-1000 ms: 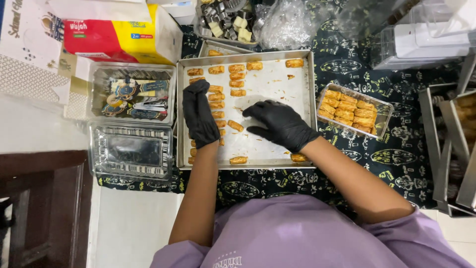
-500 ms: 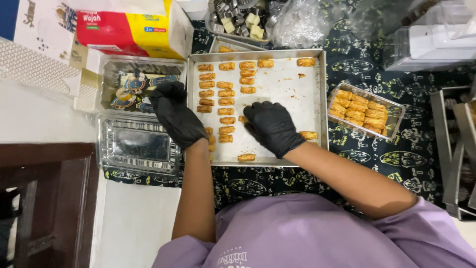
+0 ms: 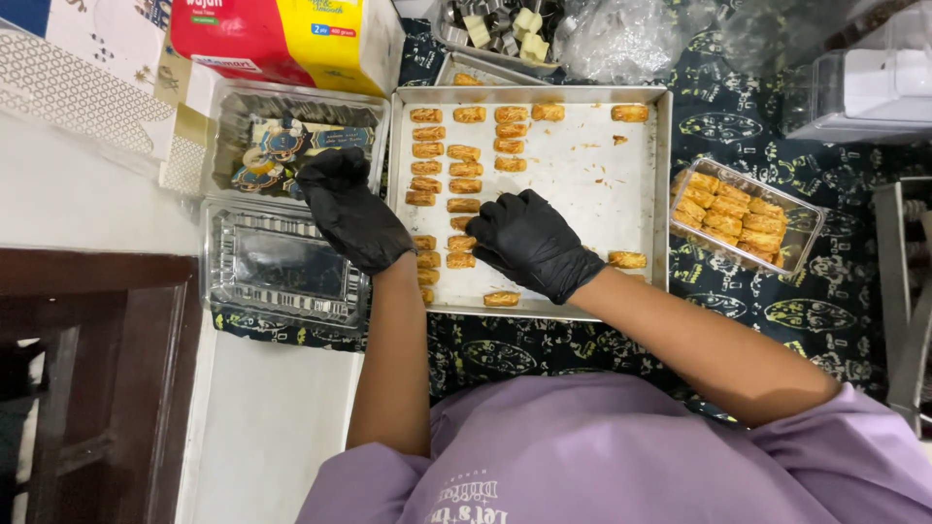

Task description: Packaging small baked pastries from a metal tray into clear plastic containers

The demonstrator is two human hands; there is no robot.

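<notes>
A metal baking tray (image 3: pixel 631 184) holds several small golden pastry sticks (image 3: pixel 464 152) in rows on its left side. My right hand (image 3: pixel 532 243), in a black glove, rests over the pastries near the tray's front middle, fingers curled down on them; whether it grips one is hidden. My left hand (image 3: pixel 354 213), also gloved in black, hovers over the left rim of the tray, reaching toward a clear box of round stickers (image 3: pixel 291 146). An empty clear plastic container (image 3: pixel 282 267) lies just below that hand.
A clear tub filled with pastries (image 3: pixel 743 213) stands right of the tray. A red and yellow carton (image 3: pixel 291 39) sits at the back left, a tray of metal cutters (image 3: pixel 495 24) and crumpled plastic (image 3: pixel 621 34) behind. A dark wooden chair (image 3: pixel 87 378) is at left.
My left hand moved off the tray leftward toward the sticker box. My right hand slid left across the tray onto the pastry rows.
</notes>
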